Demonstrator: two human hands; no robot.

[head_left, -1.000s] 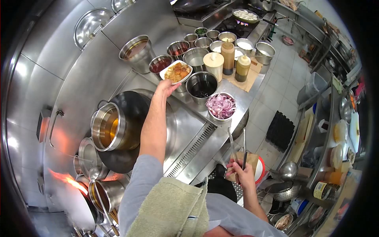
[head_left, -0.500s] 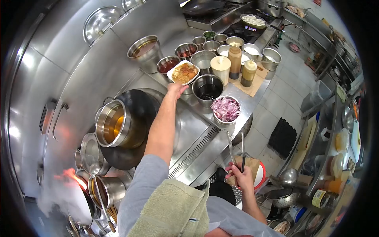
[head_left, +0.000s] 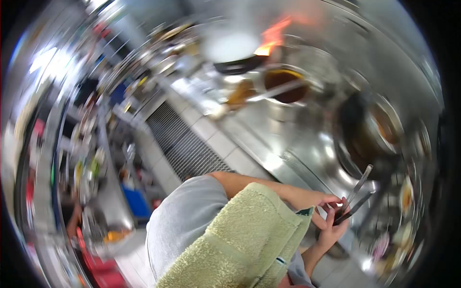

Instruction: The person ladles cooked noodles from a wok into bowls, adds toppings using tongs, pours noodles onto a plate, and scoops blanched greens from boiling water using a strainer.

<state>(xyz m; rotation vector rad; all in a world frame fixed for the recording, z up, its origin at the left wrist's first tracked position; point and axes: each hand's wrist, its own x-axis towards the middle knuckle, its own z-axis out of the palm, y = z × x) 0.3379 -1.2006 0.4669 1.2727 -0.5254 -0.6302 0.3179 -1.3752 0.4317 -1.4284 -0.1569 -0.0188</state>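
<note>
The picture is smeared by motion. Metal tongs (head_left: 356, 189) point up and to the right in front of me, their two arms apart. My right hand (head_left: 331, 235) is closed around their lower end. My left hand (head_left: 321, 204) reaches across beside it, its curled fingers on the tongs close to the right hand's fingers. Beyond the tongs stands a metal pot (head_left: 390, 126) over a dark wok. Near the right edge, the white dish of brownish food (head_left: 407, 193) sits among the containers, apart from my hands. Sliced red onion (head_left: 381, 246) lies in a bowl nearer me.
Flames (head_left: 273, 38) and thick steam rise at a wok (head_left: 237, 66) at the back. A pot of dark liquid (head_left: 286, 86) with a ladle across it stands beside it. A floor grate (head_left: 175, 139) runs left of the steel counter (head_left: 254, 139). Crowded shelves line the left.
My view has swung left toward the flaming wok. My left hand has let go of the white dish and come back to the tongs in my right hand.
</note>
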